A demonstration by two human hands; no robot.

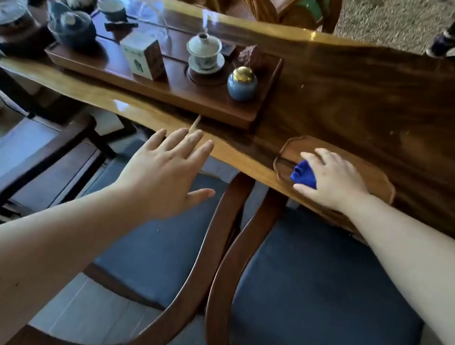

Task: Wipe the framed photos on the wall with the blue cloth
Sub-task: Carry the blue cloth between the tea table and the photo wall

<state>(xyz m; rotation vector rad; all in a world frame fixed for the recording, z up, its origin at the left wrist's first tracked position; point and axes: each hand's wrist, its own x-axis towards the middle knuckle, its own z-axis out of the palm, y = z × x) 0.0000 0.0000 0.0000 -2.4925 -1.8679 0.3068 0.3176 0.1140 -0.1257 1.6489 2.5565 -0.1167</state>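
The blue cloth (304,175) is bunched up on a small wooden tray (378,180) at the near edge of a long wooden table (378,100). My right hand (333,179) lies over the cloth, with the fingers and thumb closed around it. Only a small part of the cloth shows under the palm. My left hand (167,172) hovers flat in front of the table edge, fingers spread and holding nothing. No framed photos or wall are in view.
A dark tea tray (173,93) on the table's left carries a lidded cup (206,51), a blue jar with a gold lid (242,83), a small box (144,56) and teapots. Two chairs with blue seats (319,298) stand right below my arms.
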